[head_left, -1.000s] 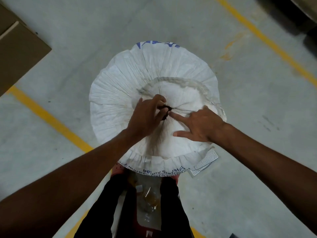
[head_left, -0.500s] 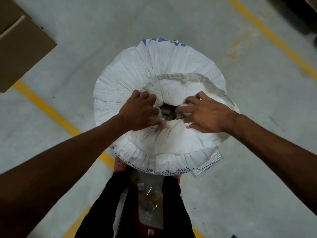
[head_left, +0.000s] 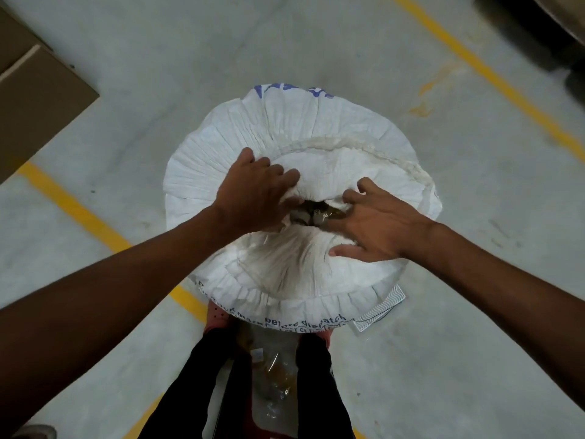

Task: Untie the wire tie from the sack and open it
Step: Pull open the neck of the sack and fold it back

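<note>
A white woven sack (head_left: pixel 285 131) with blue print stands upright on the floor in front of me, its top folded outward. At its centre the gathered mouth (head_left: pixel 316 212) shows a small dark gap with brownish contents inside. My left hand (head_left: pixel 253 194) grips the left edge of that gap, fingers curled into the cloth. On the right edge, my right hand (head_left: pixel 370 220) has its fingertips hooked into the fabric and its thumb pressed flat on the sack. No wire tie shows in this frame.
A brown cardboard box (head_left: pixel 38 96) lies on the grey concrete floor at the upper left. Yellow painted lines (head_left: pixel 79 213) cross the floor left and upper right. My dark-trousered legs (head_left: pixel 202 384) stand close below the sack, with a clear plastic packet (head_left: pixel 275 375) between them.
A second ago my fingers pinched a dark tie at the shut centre. Since then the tie has gone from sight and both hands have pulled the fabric apart, widening the gap.
</note>
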Motion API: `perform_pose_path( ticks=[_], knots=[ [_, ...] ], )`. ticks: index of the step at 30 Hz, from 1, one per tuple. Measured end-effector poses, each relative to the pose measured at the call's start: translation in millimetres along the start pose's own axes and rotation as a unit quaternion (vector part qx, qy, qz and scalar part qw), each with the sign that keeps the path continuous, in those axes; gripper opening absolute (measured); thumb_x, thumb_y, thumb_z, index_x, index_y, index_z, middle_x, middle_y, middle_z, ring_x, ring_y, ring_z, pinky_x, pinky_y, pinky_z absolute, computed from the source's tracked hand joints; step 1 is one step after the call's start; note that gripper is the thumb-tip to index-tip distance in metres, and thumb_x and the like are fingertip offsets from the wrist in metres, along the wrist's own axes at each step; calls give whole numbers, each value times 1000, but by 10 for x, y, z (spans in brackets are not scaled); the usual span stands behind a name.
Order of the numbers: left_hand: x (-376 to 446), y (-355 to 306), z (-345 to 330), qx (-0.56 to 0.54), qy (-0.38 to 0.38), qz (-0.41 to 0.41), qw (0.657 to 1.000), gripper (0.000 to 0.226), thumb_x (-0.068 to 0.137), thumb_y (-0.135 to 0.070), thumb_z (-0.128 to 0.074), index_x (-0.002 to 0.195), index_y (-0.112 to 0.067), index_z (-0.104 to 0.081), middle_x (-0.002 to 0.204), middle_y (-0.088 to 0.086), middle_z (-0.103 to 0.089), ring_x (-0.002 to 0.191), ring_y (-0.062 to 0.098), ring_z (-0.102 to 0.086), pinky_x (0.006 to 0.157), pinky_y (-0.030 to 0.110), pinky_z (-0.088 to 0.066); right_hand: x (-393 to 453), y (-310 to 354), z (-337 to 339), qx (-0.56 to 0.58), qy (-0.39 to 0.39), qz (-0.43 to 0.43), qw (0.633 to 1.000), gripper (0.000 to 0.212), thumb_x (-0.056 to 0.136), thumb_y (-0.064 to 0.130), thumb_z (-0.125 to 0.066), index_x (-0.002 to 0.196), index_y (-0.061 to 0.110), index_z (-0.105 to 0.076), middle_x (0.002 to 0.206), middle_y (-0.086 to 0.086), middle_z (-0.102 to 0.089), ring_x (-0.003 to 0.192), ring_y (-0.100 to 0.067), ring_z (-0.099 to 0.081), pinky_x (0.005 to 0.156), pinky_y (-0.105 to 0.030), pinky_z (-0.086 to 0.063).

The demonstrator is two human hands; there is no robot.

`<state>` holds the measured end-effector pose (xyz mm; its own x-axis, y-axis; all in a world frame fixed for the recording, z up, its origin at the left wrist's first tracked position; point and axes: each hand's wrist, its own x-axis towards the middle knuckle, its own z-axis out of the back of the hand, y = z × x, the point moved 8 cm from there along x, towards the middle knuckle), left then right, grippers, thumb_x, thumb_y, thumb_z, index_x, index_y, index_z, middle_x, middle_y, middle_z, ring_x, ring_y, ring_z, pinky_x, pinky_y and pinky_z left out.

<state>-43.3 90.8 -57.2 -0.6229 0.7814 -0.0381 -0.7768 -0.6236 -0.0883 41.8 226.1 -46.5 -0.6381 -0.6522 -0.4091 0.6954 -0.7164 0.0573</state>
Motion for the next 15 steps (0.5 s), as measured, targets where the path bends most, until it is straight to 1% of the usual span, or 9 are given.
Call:
perform_pose_path(
  ticks=[2, 4, 5, 7, 9, 11, 12, 14, 15],
  knots=[
    [111, -154, -46, -186, 34, -9, 982, 32, 102, -44, -52, 95, -20, -71, 71, -3, -70, 66, 22, -67, 70, 32, -40, 20, 83, -64, -21, 6, 36, 999, 43, 101, 58, -38, 124, 36, -67, 104, 4, -76, 118, -29, -59, 111, -52, -28],
    [157, -307, -186, -364, 93, -9, 927, 32, 101, -41, -49, 87, -21, -70, 68, -12, -65, 66, 9, -66, 67, 28, -47, 6, 133, -104, -21, 1, 65, 998, 30, 99, 48, -48, 112, 35, -72, 111, 7, -76, 135, -30, -53, 122, -57, -18],
    [166, -337, -265, -407, 111, 6, 907, 33, 102, -41, -49, 89, -21, -72, 72, -13, -67, 72, 10, -69, 71, 28, -50, -7, 137, -126, -15, 3, 74, 997, 27, 98, 45, -51, 109, 35, -73, 111, 7, -76, 140, -29, -50, 124, -57, -14],
    [153, -280, -461, -434, 134, 64, 889, 35, 105, -43, -46, 102, -20, -73, 86, -8, -73, 87, 17, -72, 82, 38, -56, -67, 98, -176, 3, 12, 75, 997, 29, 99, 43, -49, 113, 33, -73, 109, 7, -77, 143, -26, -47, 126, -54, -7],
    [94, -205, -573, -406, 137, 90, 899, 42, 108, -53, -36, 113, -23, -66, 93, -4, -76, 90, 20, -73, 89, 46, -56, -153, 14, -217, 33, 33, 59, 997, 39, 101, 46, -41, 123, 32, -71, 114, 6, -77, 141, -22, -50, 128, -50, -2],
    [-4, -144, -646, -263, 144, 57, 952, 54, 104, -64, -22, 118, -26, -58, 92, -2, -77, 95, 25, -74, 103, 51, -47, -225, -57, -204, 57, 25, 45, 997, 49, 102, 54, -34, 126, 32, -71, 118, 3, -77, 139, -22, -54, 128, -48, -6],
    [-59, -124, -689, -187, 147, 33, 971, 57, 103, -66, -19, 120, -26, -56, 93, -1, -78, 100, 27, -74, 112, 56, -37, -256, -89, -193, 62, 18, 37, 997, 53, 102, 59, -32, 126, 33, -72, 116, 1, -78, 137, -22, -57, 128, -49, -10],
    [-149, -117, -695, -97, 117, -14, 988, 58, 105, -65, -23, 124, -21, -56, 89, 3, -79, 102, 28, -75, 123, 64, -23, -309, -136, -191, 57, 12, 25, 998, 58, 102, 66, -28, 126, 35, -71, 108, -1, -79, 131, -21, -61, 125, -50, -18],
    [-175, -106, -626, -79, 89, -24, 993, 63, 105, -66, -25, 127, -16, -58, 84, 6, -79, 98, 31, -76, 125, 63, -24, -325, -151, -183, 52, 9, 20, 998, 61, 102, 69, -25, 127, 37, -70, 103, -1, -79, 128, -20, -62, 123, -49, -21]
  ],
)
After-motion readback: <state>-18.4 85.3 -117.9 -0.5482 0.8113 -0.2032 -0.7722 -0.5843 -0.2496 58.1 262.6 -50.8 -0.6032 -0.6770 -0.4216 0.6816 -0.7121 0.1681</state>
